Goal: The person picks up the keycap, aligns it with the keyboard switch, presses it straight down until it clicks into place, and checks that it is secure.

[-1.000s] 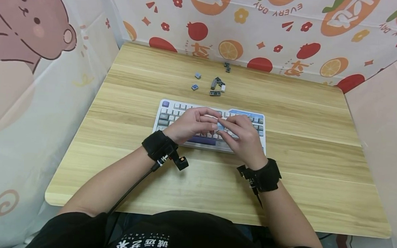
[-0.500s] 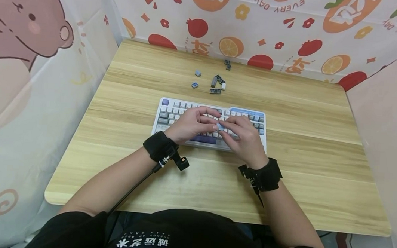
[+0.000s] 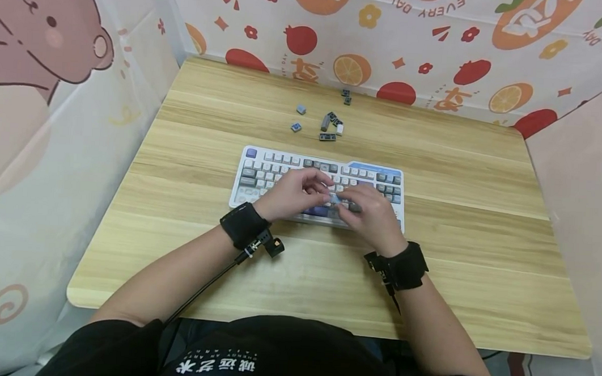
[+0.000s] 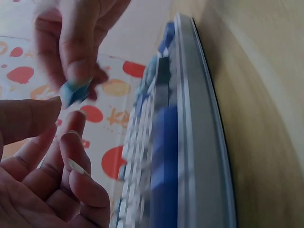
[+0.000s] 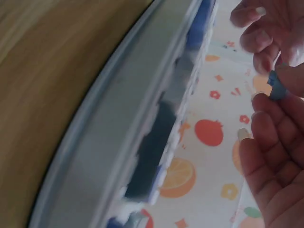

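Observation:
A small light-blue keycap [image 3: 334,199] is up in front of the keyboard [image 3: 267,158], between my two hands. My right hand [image 3: 376,217] pinches it between thumb and fingertips. Seen from the left wrist, the keycap [image 4: 75,92] sits under the right fingers. My left hand [image 3: 292,194] is close beside it, thumb tip near or touching the keycap, the other fingers loosely bent with a gap to the thumb. In the right wrist view the hollow side of the keycap [image 5: 275,85] partly shows. Both hands cover the keyboard's middle keys.
Behind the keyboard lie several loose parts: two blue keycaps [image 3: 296,127], a grey piece [image 3: 325,123], a white piece [image 3: 340,130] and a dark piece [image 3: 327,137]. Two small dark pieces [image 3: 346,97] are near the table's back edge. The wooden table [image 3: 463,219] extends around.
Both hands have come slightly down and toward me with the keycap. The left fingers have drawn in and bent more, and more of the keyboard's upper rows shows.

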`<action>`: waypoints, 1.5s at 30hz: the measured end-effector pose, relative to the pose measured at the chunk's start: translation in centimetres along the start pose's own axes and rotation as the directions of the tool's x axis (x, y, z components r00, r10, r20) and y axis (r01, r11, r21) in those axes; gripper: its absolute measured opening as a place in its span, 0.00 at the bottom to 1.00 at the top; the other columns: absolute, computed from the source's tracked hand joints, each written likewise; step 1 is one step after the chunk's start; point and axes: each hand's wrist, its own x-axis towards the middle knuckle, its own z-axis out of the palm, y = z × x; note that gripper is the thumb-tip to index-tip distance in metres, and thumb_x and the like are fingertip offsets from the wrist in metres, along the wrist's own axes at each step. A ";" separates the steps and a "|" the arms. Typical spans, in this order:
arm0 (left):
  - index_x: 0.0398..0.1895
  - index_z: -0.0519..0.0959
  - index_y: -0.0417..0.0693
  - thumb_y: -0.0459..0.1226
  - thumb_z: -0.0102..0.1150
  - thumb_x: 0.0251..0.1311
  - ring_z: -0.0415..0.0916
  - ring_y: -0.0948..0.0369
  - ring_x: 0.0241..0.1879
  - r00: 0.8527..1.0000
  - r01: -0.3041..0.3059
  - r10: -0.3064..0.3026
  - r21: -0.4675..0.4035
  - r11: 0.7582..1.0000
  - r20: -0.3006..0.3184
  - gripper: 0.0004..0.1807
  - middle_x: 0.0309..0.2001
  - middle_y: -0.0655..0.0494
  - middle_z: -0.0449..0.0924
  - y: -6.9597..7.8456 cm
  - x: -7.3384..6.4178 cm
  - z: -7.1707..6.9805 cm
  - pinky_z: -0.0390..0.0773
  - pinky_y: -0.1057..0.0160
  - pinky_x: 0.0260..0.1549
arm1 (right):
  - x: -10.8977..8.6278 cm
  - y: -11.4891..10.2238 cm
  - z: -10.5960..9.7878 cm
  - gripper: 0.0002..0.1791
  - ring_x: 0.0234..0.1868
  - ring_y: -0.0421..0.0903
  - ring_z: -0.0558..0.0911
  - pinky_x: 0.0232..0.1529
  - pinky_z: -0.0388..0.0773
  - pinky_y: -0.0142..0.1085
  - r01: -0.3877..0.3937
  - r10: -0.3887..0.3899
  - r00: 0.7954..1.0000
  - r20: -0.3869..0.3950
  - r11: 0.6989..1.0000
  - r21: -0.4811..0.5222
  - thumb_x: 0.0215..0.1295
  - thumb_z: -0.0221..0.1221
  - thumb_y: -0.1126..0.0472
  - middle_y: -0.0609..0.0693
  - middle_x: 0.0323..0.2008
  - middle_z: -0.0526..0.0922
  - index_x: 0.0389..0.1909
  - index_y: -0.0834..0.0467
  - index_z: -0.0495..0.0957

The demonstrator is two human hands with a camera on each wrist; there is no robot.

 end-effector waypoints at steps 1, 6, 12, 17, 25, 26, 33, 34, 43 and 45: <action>0.53 0.78 0.40 0.35 0.65 0.61 0.81 0.59 0.39 1.000 -0.001 0.001 0.027 1.000 -0.015 0.17 0.40 0.52 0.84 0.0 -0.1 -0.2 0.81 0.62 0.37 | -0.1 0.2 0.1 0.10 0.46 0.49 0.83 0.53 0.79 0.41 -0.013 0.013 1.000 0.009 1.000 -0.007 0.60 0.67 0.62 0.54 0.40 0.87 0.41 0.61 0.86; 0.51 0.80 0.43 0.34 0.63 0.62 0.79 0.60 0.36 0.998 0.020 -0.009 0.174 0.984 -0.067 0.14 0.37 0.55 0.83 -0.3 -0.5 -1.1 0.78 0.62 0.37 | -0.9 1.0 0.7 0.09 0.44 0.48 0.81 0.51 0.79 0.41 -0.070 0.073 0.990 0.120 0.997 -0.029 0.59 0.69 0.60 0.52 0.39 0.85 0.38 0.60 0.87; 0.43 0.85 0.46 0.35 0.62 0.62 0.80 0.61 0.37 0.999 -0.039 0.022 0.483 0.875 0.040 0.09 0.37 0.56 0.85 -0.9 -0.8 -0.7 0.79 0.61 0.39 | -1.1 1.0 1.2 0.10 0.45 0.46 0.78 0.49 0.78 0.40 -0.105 0.114 0.969 0.220 0.993 -0.053 0.59 0.69 0.58 0.50 0.39 0.82 0.39 0.59 0.87; 0.41 0.87 0.50 0.37 0.63 0.62 0.81 0.60 0.41 0.993 -0.105 0.049 0.622 0.776 0.106 0.07 0.40 0.57 0.86 -1.2 -1.0 0.4 0.79 0.59 0.43 | -0.9 0.7 1.4 0.10 0.43 0.46 0.79 0.47 0.78 0.39 -0.122 0.137 0.957 0.254 0.990 -0.073 0.59 0.69 0.58 0.49 0.38 0.82 0.40 0.58 0.87; 0.36 0.86 0.50 0.40 0.65 0.61 0.78 0.62 0.32 0.990 -0.139 0.095 0.711 0.689 0.101 0.05 0.33 0.58 0.82 -1.0 -0.5 1.5 0.78 0.61 0.33 | -0.8 0.3 1.6 0.08 0.40 0.45 0.78 0.44 0.78 0.37 -0.144 0.159 0.957 0.241 0.986 -0.079 0.59 0.67 0.60 0.47 0.35 0.81 0.38 0.57 0.86; 0.35 0.86 0.50 0.40 0.65 0.61 0.78 0.61 0.32 0.990 -0.140 0.099 0.714 0.686 0.099 0.05 0.32 0.58 0.82 -0.9 -0.5 1.6 0.78 0.61 0.32 | -0.8 0.3 1.6 0.07 0.40 0.45 0.78 0.43 0.78 0.37 -0.141 0.157 0.959 0.236 0.987 -0.083 0.59 0.67 0.61 0.47 0.34 0.81 0.37 0.57 0.86; 0.33 0.86 0.51 0.37 0.65 0.60 0.76 0.62 0.29 0.990 -0.144 0.108 0.712 0.687 0.096 0.02 0.30 0.59 0.81 -0.8 -0.3 2.0 0.75 0.62 0.30 | -0.8 0.2 1.4 0.03 0.39 0.44 0.77 0.42 0.77 0.36 -0.045 0.063 0.972 0.226 0.996 -0.083 0.57 0.69 0.65 0.48 0.34 0.80 0.33 0.57 0.88; 0.32 0.86 0.51 0.37 0.65 0.60 0.76 0.62 0.29 0.989 -0.149 0.112 0.714 0.684 0.099 0.02 0.29 0.59 0.80 -0.8 -0.3 2.1 0.75 0.62 0.29 | -0.9 0.2 1.4 0.03 0.39 0.44 0.77 0.42 0.77 0.36 -0.025 0.043 0.973 0.226 0.996 -0.080 0.57 0.69 0.65 0.48 0.35 0.80 0.33 0.57 0.88; 0.34 0.86 0.51 0.38 0.65 0.61 0.75 0.63 0.29 0.986 -0.164 0.121 0.705 0.690 0.111 0.03 0.30 0.60 0.80 -1.2 -0.3 1.8 0.75 0.63 0.30 | -1.0 0.5 1.3 0.05 0.40 0.43 0.78 0.42 0.79 0.35 0.039 -0.024 0.976 0.217 0.997 -0.066 0.56 0.69 0.67 0.48 0.36 0.81 0.34 0.58 0.88; 0.36 0.85 0.50 0.39 0.64 0.62 0.76 0.63 0.31 0.987 -0.159 0.115 0.695 0.701 0.110 0.04 0.32 0.59 0.81 -1.2 -0.4 1.7 0.75 0.63 0.31 | -1.0 0.5 1.4 0.05 0.40 0.43 0.78 0.43 0.79 0.35 0.036 -0.020 0.976 0.217 0.997 -0.072 0.57 0.69 0.66 0.48 0.36 0.81 0.36 0.58 0.87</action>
